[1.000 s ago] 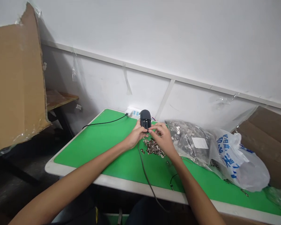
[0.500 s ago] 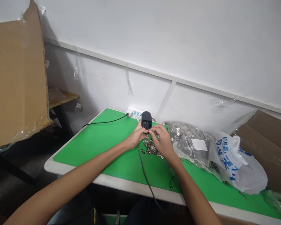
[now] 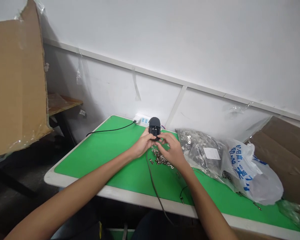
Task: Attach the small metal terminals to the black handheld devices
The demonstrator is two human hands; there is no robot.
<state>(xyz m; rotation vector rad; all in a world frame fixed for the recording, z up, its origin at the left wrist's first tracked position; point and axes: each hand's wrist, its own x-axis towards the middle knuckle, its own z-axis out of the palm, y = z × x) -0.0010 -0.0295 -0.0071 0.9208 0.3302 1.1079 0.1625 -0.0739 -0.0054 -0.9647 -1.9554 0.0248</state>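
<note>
A black plastic housing (image 3: 155,122), rounded at the top with an open compartment of slots in its lower half, is held upright above the table. My left hand (image 3: 142,142) grips it from the left, with the thumb across its lower front. At its lower right edge, my right hand (image 3: 170,148) has bent fingers against the housing; any small part between them is too small to make out. Just below the hands lies a heap of small shiny metal pieces (image 3: 162,159) on the green tabletop (image 3: 90,160), partly covered by my right hand.
Behind the housing, a white power strip (image 3: 144,119) stands by the wall with a black cable (image 3: 110,130) plugged in. On the right lie a clear bag of metal parts (image 3: 198,143) and a white plastic bag (image 3: 262,186). A grey cord (image 3: 152,180) hangs over the front edge. Cardboard (image 3: 17,83) stands at left.
The housing has tipped slightly, so its compartment faces me more. My right fingertips have parted a little at its lower edge. The whole view has shifted slightly.
</note>
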